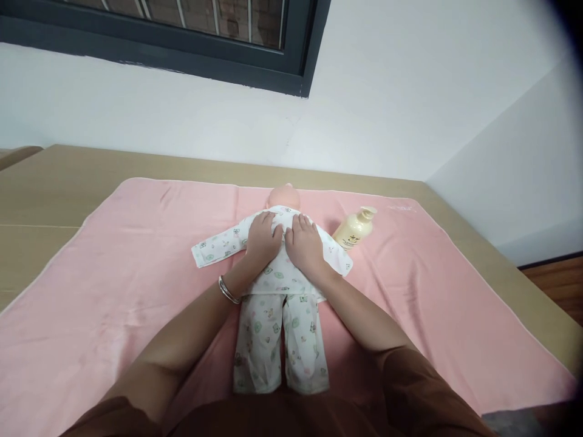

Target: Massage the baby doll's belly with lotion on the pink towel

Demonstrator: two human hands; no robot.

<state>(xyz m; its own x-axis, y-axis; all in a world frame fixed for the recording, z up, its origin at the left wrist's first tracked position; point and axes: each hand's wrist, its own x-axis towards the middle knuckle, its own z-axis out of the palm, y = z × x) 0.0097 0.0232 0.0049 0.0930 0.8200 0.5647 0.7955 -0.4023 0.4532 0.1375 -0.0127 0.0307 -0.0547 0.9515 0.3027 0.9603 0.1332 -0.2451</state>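
Doll (279, 267) lies under left hand (263, 238) and right hand (304, 244), both flat, open; bottle (354, 229) label unreadable.

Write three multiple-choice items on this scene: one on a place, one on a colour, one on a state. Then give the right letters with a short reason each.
1. Where is the bottle?
A. beside the doll's sleeve on the person's right
B. by the doll's feet
C. on the floor

2. What colour is the blanket?
A. blue
B. pink
C. green

3. How are the left hand and right hand?
A. both lifted in the air
B. one holds the bottle
C. both palm-down on the doll's chest

Key: 1 A, it lies next to that sleeve; 2 B, the cloth is pink; 3 C, both hands rest flat on the chest.
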